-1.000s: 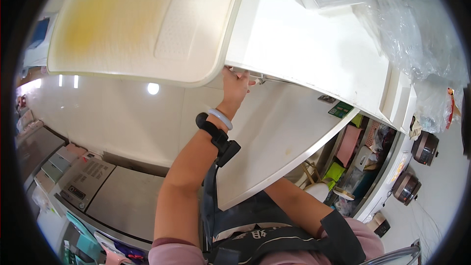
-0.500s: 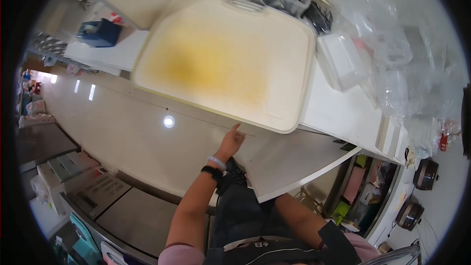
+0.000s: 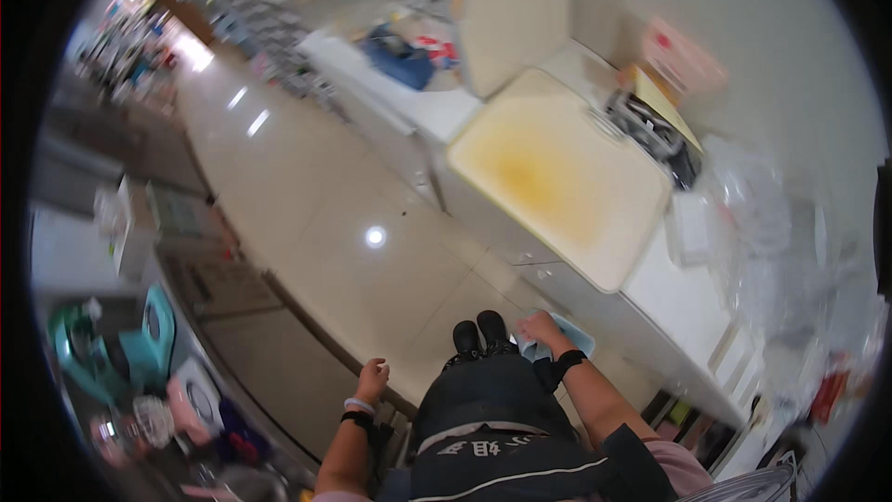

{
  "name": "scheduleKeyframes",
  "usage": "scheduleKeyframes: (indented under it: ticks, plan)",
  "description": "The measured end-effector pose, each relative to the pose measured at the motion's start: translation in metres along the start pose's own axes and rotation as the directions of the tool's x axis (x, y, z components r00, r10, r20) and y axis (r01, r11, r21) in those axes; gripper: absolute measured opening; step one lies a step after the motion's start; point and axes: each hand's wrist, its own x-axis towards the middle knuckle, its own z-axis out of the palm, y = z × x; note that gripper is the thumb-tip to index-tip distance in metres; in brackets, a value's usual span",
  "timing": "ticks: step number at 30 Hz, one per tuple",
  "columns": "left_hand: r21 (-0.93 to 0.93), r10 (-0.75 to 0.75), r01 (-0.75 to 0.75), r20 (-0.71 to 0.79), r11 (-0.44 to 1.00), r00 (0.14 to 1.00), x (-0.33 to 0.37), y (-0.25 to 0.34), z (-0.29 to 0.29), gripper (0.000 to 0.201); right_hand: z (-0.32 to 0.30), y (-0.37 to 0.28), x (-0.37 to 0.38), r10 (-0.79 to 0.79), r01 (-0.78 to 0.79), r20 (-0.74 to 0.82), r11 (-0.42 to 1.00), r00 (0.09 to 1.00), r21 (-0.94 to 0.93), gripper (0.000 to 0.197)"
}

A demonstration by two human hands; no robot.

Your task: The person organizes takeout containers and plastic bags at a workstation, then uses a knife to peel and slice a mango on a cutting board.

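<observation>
My right hand point(image 3: 544, 329) is closed on a light blue thing point(image 3: 574, 335) below the counter edge, near my shoes. It has a flat side, but blur and my fingers hide its kind. A black band circles that wrist. My left hand point(image 3: 373, 379) hangs beside the dark-topped counter on the left, fingers loosely bent, nothing in them. It wears a pale bracelet and a black band. On the white counter ahead lies a cream board point(image 3: 567, 177) with a yellow stain and a slotted handle.
Behind the board stand a bin of dark items point(image 3: 650, 125) and a pink box point(image 3: 683, 56). Clear plastic bags point(image 3: 771, 204) crowd the right. A blue holder point(image 3: 400, 56) sits on the far counter. Left are teal machines point(image 3: 149, 335). Shiny tiled floor point(image 3: 325, 195) runs between.
The view has swung, and the board appears farther off. My left hand has left the counter edge. My right hand has come into view with the light blue thing. The cabinet door no longer stands open.
</observation>
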Motion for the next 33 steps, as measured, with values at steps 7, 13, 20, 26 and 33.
scheduleKeyframes:
  ticks: [7, 13, 20, 26, 33]
  plan:
    - [0.023, -0.023, 0.029, -0.235, 0.999, 0.972, -0.107, 0.007, 0.015, 0.036, 0.003, -0.038, 0.010, -0.297, 0.317, 0.139, 0.935, 0.945, -0.157, 0.027]
    - [-0.092, -0.160, 0.136, -0.363, 0.986, 0.918, -0.203, 0.003, 0.058, 0.034, 0.003, -0.041, 0.084, -0.352, 0.498, 0.399, 0.789, 0.847, -0.359, 0.028]
    - [-0.328, -0.356, 0.220, -0.448, 0.919, 0.820, -0.282, -0.009, 0.077, 0.036, 0.069, -0.148, 0.049, -0.457, 0.673, 0.496, 0.460, 0.739, -0.579, 0.033]
    - [-0.508, -0.533, 0.206, -0.667, 0.836, 0.521, -0.327, -0.074, 0.071, 0.034, 0.220, -0.228, -0.048, -0.264, 0.740, 0.707, 0.407, 0.656, -0.535, 0.038]
    - [-0.589, -0.598, 0.116, -0.769, 0.800, 0.224, -0.395, -0.159, 0.040, 0.025, 0.383, -0.241, -0.105, -0.327, 0.946, 0.891, 0.194, 0.313, -0.261, 0.031]
